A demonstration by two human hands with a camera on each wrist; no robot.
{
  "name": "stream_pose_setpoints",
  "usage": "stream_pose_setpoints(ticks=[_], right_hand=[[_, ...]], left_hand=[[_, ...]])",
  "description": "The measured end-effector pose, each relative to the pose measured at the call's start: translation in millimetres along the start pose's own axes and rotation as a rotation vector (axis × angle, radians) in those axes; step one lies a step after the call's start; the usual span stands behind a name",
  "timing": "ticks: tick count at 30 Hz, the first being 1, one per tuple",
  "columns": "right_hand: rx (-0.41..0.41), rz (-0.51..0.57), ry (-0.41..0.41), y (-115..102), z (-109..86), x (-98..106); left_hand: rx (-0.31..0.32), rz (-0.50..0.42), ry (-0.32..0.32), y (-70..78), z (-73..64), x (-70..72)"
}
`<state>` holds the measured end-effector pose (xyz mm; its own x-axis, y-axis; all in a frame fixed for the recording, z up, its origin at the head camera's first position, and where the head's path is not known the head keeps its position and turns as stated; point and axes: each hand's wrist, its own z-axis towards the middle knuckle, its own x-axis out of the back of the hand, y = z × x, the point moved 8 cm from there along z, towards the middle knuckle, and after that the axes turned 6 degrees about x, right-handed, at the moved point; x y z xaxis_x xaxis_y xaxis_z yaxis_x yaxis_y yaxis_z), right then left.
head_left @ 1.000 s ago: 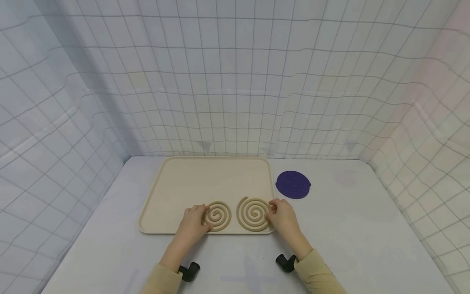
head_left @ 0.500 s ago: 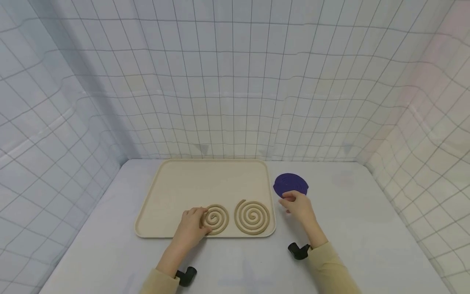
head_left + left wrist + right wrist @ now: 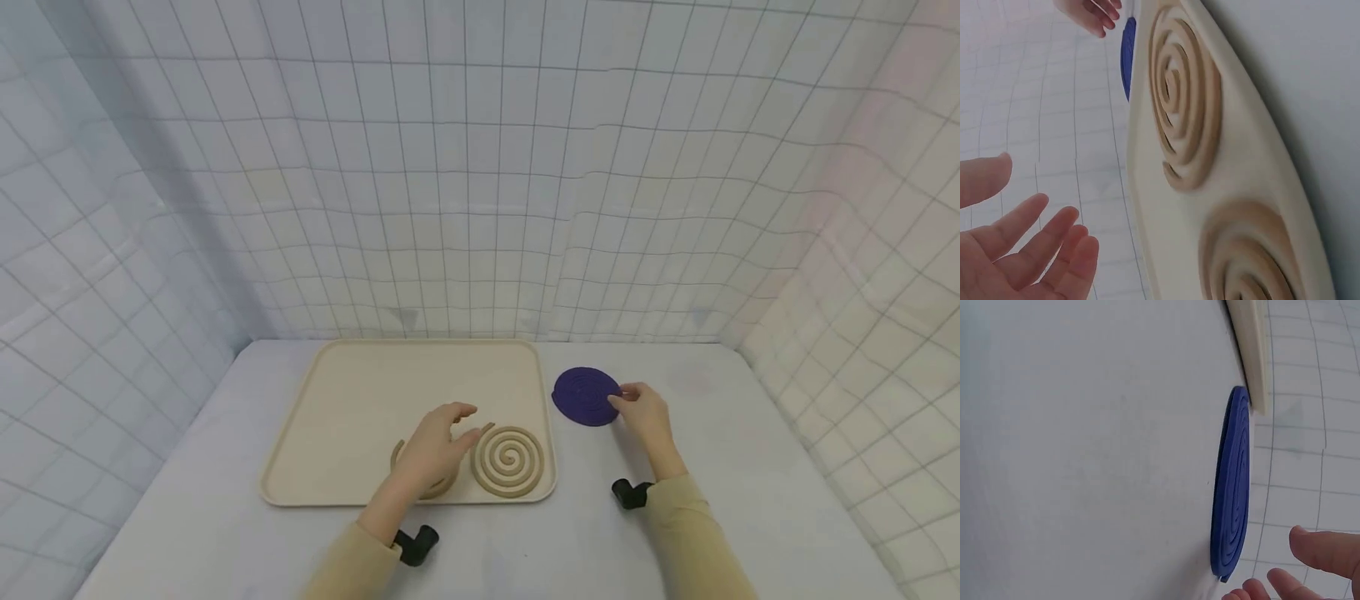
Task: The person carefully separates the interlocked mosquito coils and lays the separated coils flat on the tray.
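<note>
Two tan spiral mosquito coils lie flat in a cream tray [image 3: 405, 383]. The right-hand coil [image 3: 507, 461] is in full sight near the tray's front right corner. My left hand [image 3: 429, 446] hovers over the left coil [image 3: 1247, 262] and hides most of it in the head view. Its fingers are spread and hold nothing. On the table right of the tray lies a purple, tightly wound mosquito coil [image 3: 587, 396]. My right hand [image 3: 647, 418] is at its right edge, with thumb and fingers apart in the right wrist view; whether a fingertip touches it I cannot tell.
The white table [image 3: 712, 450] extends to the right of the tray and in front of it. White grid-patterned sheeting [image 3: 480, 208] rises behind the table and along both sides. A small black device [image 3: 417, 546] sits at my left wrist, with another black device [image 3: 632, 494] at the right.
My right hand has left the right tan coil and moved right to the purple coil's edge. My left hand has come off the left tan coil and shifted right. The view has tilted slightly upward.
</note>
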<state>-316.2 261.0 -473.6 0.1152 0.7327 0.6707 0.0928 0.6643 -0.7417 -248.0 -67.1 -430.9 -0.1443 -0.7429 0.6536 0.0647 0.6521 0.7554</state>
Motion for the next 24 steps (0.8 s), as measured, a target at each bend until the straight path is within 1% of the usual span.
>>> stream_pose_setpoints(ticks=[2,5,7,9,11,15,18,21,24], right_hand=[[-0.014,-0.008,-0.015,5.0,6.7,0.4],[-0.02,0.011,-0.056,7.9,15.3,-2.3],[-0.025,0.028,-0.08,9.6,19.5,-5.2],[-0.022,0.039,-0.095,9.7,22.7,-7.5],[-0.027,0.037,-0.101,10.6,24.8,-8.7],[-0.034,0.006,-0.104,12.2,27.6,-10.7],[-0.032,-0.002,-0.11,12.6,28.7,-12.3],[-0.008,-0.004,-0.113,9.9,29.5,-13.0],[0.014,-0.014,-0.115,7.3,30.4,-13.2]], left_hand=[[-0.013,-0.08,-0.048,11.4,10.2,-12.7],[-0.021,-0.201,-0.121,25.2,27.2,-36.1],[-0.014,-0.262,-0.158,32.8,38.5,-52.6],[0.009,-0.323,-0.182,37.6,48.0,-69.2],[0.04,-0.349,-0.176,42.0,55.3,-82.0],[0.134,-0.391,-0.143,45.0,64.5,-103.0],[0.204,-0.425,-0.116,44.4,68.9,-114.3],[0.251,-0.491,-0.102,43.3,74.0,-122.7],[0.286,-0.556,-0.104,43.2,78.4,-129.0]])
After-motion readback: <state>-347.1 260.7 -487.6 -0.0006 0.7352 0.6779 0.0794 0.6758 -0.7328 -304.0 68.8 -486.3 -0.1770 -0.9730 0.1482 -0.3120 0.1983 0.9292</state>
